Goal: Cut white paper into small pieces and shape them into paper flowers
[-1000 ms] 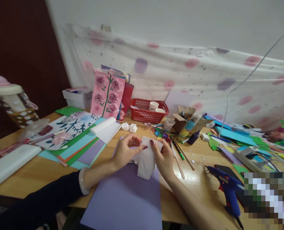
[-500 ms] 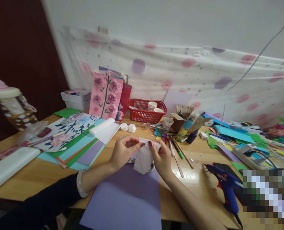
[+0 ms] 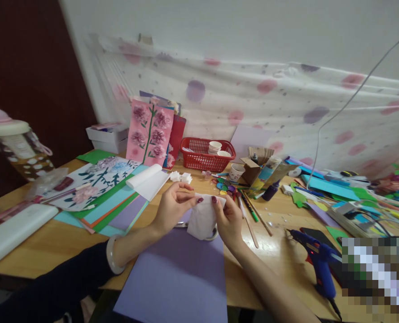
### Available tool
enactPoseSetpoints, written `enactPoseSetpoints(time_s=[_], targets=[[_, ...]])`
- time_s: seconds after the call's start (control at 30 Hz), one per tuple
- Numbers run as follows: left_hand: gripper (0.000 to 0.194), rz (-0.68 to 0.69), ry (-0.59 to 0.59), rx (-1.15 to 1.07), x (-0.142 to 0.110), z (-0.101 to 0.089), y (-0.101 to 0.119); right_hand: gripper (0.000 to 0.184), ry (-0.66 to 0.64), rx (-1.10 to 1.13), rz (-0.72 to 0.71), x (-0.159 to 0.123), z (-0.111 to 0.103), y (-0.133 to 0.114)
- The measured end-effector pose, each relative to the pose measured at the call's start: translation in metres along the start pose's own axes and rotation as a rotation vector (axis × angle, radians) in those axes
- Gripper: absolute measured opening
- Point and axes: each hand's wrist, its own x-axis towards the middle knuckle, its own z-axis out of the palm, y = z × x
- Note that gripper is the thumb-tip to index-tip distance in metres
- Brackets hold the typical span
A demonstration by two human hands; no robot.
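Observation:
A thin white tissue (image 3: 201, 222) hangs from both my hands at the middle of the table. My left hand (image 3: 174, 206) pinches its top left edge between thumb and fingers. On the other side, my right hand (image 3: 230, 220) grips the top right edge, thumb towards me. Behind the tissue and partly hidden by it are scissors (image 3: 181, 224); a bit of blade and part of a handle show. Below my hands a purple sheet of paper (image 3: 177, 273) lies flat, reaching over the table's front edge.
A blue glue gun (image 3: 320, 260) lies at the right. Brushes and pens (image 3: 249, 208) are beyond my right hand. Folded white tissue pieces (image 3: 181, 177) sit before a red basket (image 3: 204, 161). Coloured paper sheets (image 3: 108, 215) are stacked left. A bottle (image 3: 15, 148) stands far left.
The tissue is spread a little wider and flatter between my hands. Both hands stay nearly in place, still pinching its top edge. The view has shifted slightly.

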Motion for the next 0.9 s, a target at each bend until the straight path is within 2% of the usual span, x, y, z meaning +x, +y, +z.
enactPoseSetpoints(time_s=[0.53,0.63,0.77,0.9], targets=[[0.029,-0.016,-0.002,-0.030,-0.002,0.001,0.003,0.034,0.035,-0.029,-0.056,-0.002,0.000,-0.004],[0.029,-0.039,0.028,-0.059,-0.001,0.005,0.005,0.033,0.059,0.033,-0.022,-0.002,0.001,-0.006],[0.031,-0.061,0.079,-0.136,0.009,0.014,0.006,0.031,0.013,0.132,0.043,-0.001,0.005,-0.009],[0.031,-0.054,0.079,-0.174,0.021,0.016,0.004,0.032,0.015,0.125,0.088,0.002,0.007,-0.006]])
